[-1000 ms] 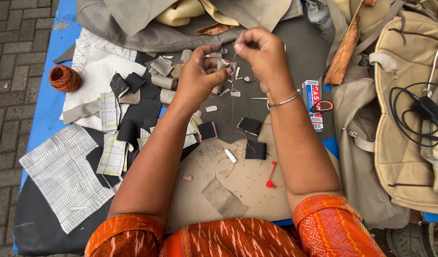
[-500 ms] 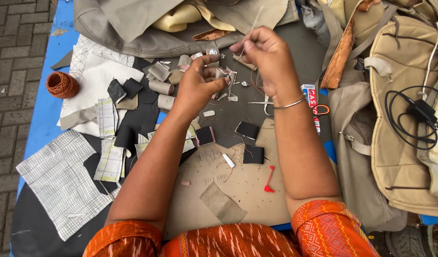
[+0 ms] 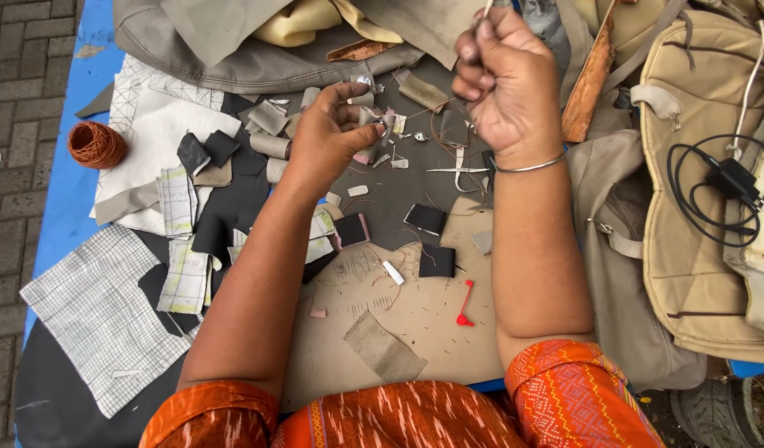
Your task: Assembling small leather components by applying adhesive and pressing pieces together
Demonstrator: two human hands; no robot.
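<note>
- Head view: left hand [image 3: 328, 137] pinched a small grey fabric scrap [image 3: 372, 133] between curled fingers.
- Right hand [image 3: 506, 83], raised beside it, was clenched, pinching a thin pale needle [image 3: 486, 8] above the scrap.

The ground at the left is paved with grey brick paving [image 3: 17, 99]. A blue sheet [image 3: 67, 199] is spread over it, and a dark mat [image 3: 50, 406] is laid on the sheet. Even daylight is seen everywhere, without hard shadows. A beige bag [image 3: 705, 216] is placed at the right.
</note>
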